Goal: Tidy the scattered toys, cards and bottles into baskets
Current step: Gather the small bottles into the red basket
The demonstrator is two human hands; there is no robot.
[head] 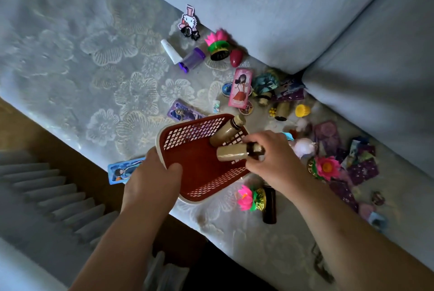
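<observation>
A red mesh basket [195,171] with a white rim is tilted over the sofa seat. My left hand [152,173] grips its near rim, thumb inside. One tan bottle [225,131] lies in the basket against its far wall. My right hand [272,157] holds a second tan bottle [231,153] by its dark neck, inside the basket. Scattered on the seat are a pink card [240,90], a purple card [183,112], a blue card [122,169], lotus toys [249,198], a dark bottle [269,208] and a purple bottle [191,60].
A white tube [171,51], a pixel-cat toy [187,22], a red strawberry toy [235,57], a yellow toy [302,110] and a heap of dark purple cards [359,168] lie near the sofa backrest [258,9]. The seat edge drops to the floor at lower left.
</observation>
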